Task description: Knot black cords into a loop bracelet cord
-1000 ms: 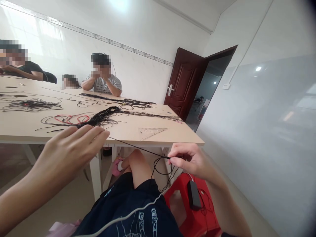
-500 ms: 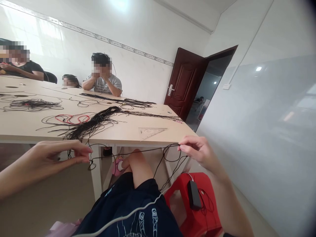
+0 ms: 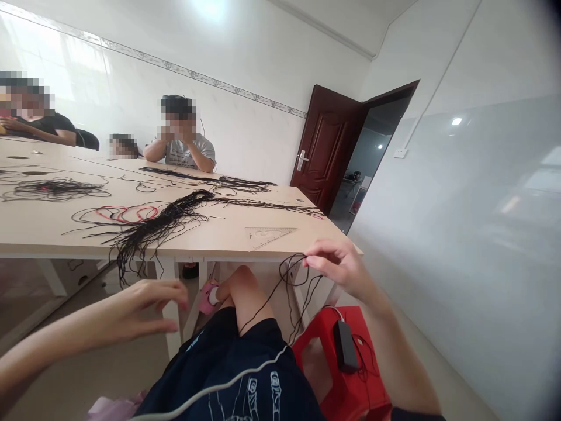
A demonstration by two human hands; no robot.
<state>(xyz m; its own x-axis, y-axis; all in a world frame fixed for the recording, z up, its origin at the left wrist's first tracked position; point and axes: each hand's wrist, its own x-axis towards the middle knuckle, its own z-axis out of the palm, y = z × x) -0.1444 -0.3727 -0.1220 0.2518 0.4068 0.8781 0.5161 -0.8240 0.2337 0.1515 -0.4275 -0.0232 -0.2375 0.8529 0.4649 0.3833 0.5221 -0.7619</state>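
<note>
Between the thumb and fingertips of my right hand [image 3: 337, 264] a looped black cord [image 3: 293, 270] is pinched, in front of the table edge. Its loose strands hang down toward my lap and the red stool. My left hand [image 3: 151, 304] is apart from the cord, thumb and fingers separated, with nothing between them. It hovers below the table edge, under the ends of a thick bundle of black cords [image 3: 162, 225] that droop over the edge.
On the table [image 3: 223, 237] lie a clear set square [image 3: 268, 235], a red cord [image 3: 127, 214] and more black cords [image 3: 56, 188]. A red stool [image 3: 363, 392] holds a black box [image 3: 345, 346]. People sit across the table; a white cable crosses my lap.
My left hand has let go of the cord, opened and moved down and slightly right. The freed cord has dropped toward my lap. My right hand has shifted slightly left, still pinching the loops.
</note>
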